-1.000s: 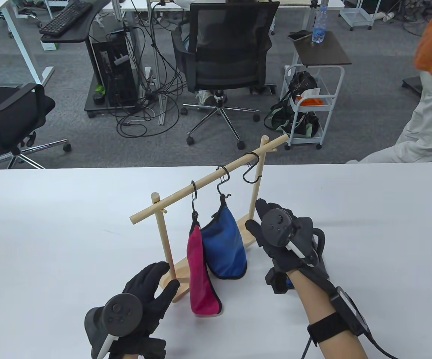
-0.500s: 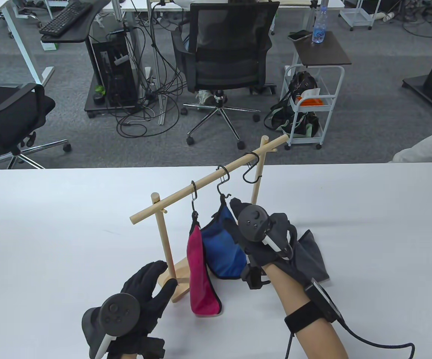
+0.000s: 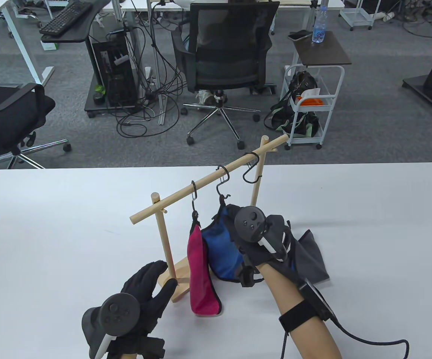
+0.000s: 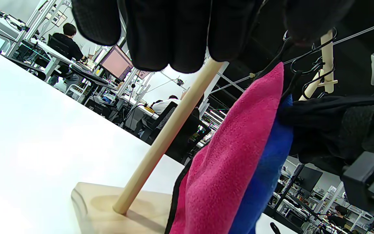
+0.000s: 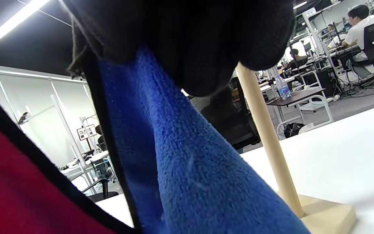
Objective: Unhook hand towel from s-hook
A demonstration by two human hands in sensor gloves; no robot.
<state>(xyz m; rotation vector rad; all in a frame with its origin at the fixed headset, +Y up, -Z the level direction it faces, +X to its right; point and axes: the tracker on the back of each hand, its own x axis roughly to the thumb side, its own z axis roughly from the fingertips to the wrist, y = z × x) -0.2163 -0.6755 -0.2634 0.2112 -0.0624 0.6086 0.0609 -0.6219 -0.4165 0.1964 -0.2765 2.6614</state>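
Table view: three s-hooks [image 3: 222, 181] (two towels [image 3: 221, 254])

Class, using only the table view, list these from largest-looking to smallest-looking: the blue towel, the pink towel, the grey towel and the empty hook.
1. Pink towel.
2. Blue towel, partly hidden by the right hand, so its rank against pink is unsure.
3. Grey towel, mostly covered.
4. Empty hook.

Open white tabletop [image 3: 70, 224] lies left of the light wooden rail stand [image 3: 208, 179]. A crumpled grey towel [image 3: 313, 254] blocks the right side. The pink hanging towel [image 3: 201, 276] crowds the blue hanging towel [image 3: 219, 254].
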